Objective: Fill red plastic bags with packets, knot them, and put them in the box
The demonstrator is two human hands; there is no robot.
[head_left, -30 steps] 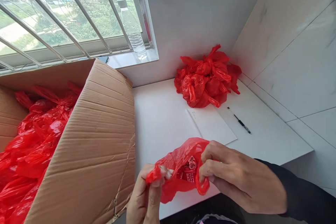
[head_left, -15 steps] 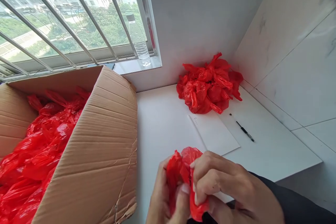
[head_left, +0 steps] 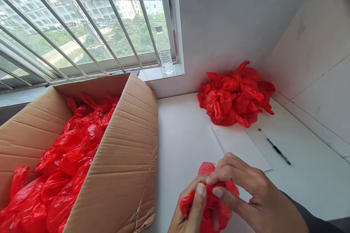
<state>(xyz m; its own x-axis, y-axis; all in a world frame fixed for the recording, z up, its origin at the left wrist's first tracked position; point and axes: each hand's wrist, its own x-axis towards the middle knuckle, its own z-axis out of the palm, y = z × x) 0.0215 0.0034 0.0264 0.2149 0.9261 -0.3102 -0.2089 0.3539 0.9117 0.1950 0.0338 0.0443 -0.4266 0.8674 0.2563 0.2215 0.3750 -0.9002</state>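
Observation:
Between my two hands, low in the view, is a crumpled red plastic bag [head_left: 209,209]. My left hand [head_left: 190,204] grips it from the left, thumb pressed on top. From the right, my right hand [head_left: 243,189] pinches the bag's upper part between thumb and fingers, close to the left fingertips. Part of the bag spreads out beyond and below the fingers. Whether anything is inside it I cannot tell. Beyond my hands lies a sheet of white paper [head_left: 243,145] with small marks near its upper left corner.
An open cardboard box [head_left: 123,153] full of red plastic bags [head_left: 73,149] stands at the left. A heap of red bags [head_left: 235,96] lies on the white table [head_left: 177,134] by the wall. A black pen [head_left: 279,151] and its cap [head_left: 259,129] lie right; a water bottle [head_left: 164,52] stands on the sill.
The view has shifted left, showing more of the box. My hands have come together on the red bag, and my right fingers now pinch its top beside my left thumb.

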